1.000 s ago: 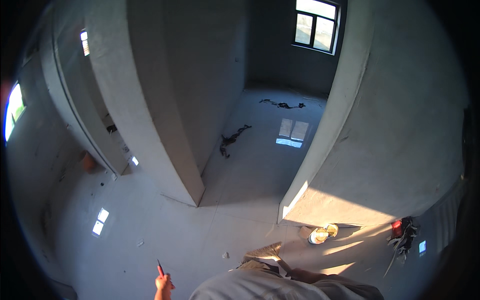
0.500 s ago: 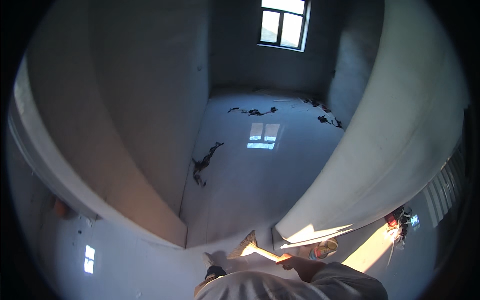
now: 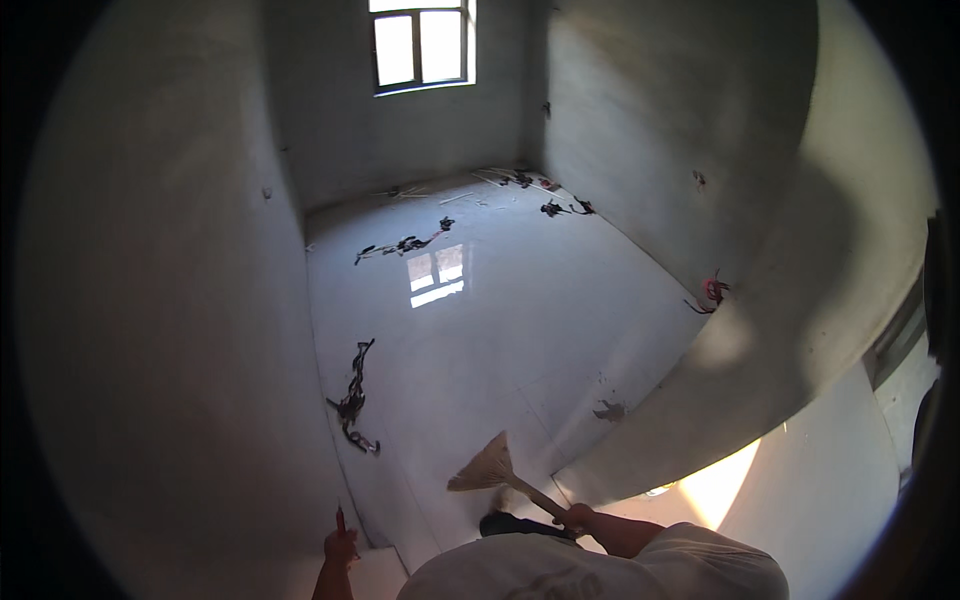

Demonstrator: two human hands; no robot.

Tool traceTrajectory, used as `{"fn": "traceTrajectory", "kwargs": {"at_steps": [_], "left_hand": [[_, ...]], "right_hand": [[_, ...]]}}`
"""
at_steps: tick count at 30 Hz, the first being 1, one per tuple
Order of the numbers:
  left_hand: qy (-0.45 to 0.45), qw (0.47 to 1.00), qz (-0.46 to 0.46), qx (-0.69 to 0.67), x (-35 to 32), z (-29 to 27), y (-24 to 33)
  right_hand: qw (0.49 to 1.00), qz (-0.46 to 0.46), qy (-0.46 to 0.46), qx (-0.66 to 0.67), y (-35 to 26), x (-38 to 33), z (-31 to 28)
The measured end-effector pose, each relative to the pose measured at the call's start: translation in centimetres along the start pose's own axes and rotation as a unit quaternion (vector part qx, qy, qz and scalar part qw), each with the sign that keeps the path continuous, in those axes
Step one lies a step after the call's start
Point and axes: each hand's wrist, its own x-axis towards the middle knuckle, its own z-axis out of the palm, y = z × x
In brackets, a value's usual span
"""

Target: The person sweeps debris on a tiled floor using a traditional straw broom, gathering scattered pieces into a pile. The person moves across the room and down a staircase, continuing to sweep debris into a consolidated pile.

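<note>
My right hand (image 3: 575,519) is closed round the handle of a short straw broom (image 3: 486,467). The broom's fan-shaped head points forward and to the left, above the pale floor. At the lower left, close to the left wall, my left hand (image 3: 341,546) grips a slim red tool with a thin dark tip (image 3: 340,520) pointing up; its exact kind is too small to make out. Beyond the hands, a dark tangled strip of debris (image 3: 352,400) lies along the foot of the left wall. Part of a dark shoe (image 3: 508,523) shows beside the broom handle.
Another debris strip (image 3: 405,245) lies farther off, near the window's reflection. Dark clumps (image 3: 554,208) and thin pale strips (image 3: 455,198) are by the back wall. Reddish wires (image 3: 714,290) hang at the right wall. A curved-looking wall edge (image 3: 700,420) stands close on my right.
I have moved forward through the opening and the view has turned right. My left hand with the red tool has come into view. The broom remains in my right hand.
</note>
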Motion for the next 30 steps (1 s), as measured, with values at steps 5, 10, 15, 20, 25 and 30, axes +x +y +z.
{"fn": "traceTrajectory", "kwargs": {"at_steps": [5,10,15,20,25,30], "left_hand": [[0.090,0.977,-0.060,-0.183,8.1,-2.4,7.0],[-0.021,0.996,-0.077,0.037,10.6,1.1,9.5],[-0.047,0.993,-0.105,0.013,12.4,-1.7,18.6],[-0.055,0.989,-0.139,0.005,20.2,-5.1,24.6],[-0.051,0.987,-0.150,-0.028,33.7,-11.1,30.9],[-0.039,0.985,-0.126,-0.106,50.6,-19.1,45.0]], "right_hand": [[0.996,-0.009,0.061,0.063,-9.0,4.4,-0.1],[0.990,0.072,-0.002,0.123,-16.0,13.9,-6.6],[0.999,0.032,0.014,-0.012,-30.8,16.1,-16.9],[0.987,0.029,0.045,-0.148,-41.0,20.2,-22.7],[0.974,0.088,0.053,0.203,-45.0,28.2,-21.8],[0.936,0.119,0.084,0.322,-53.7,27.5,-21.4]]}}
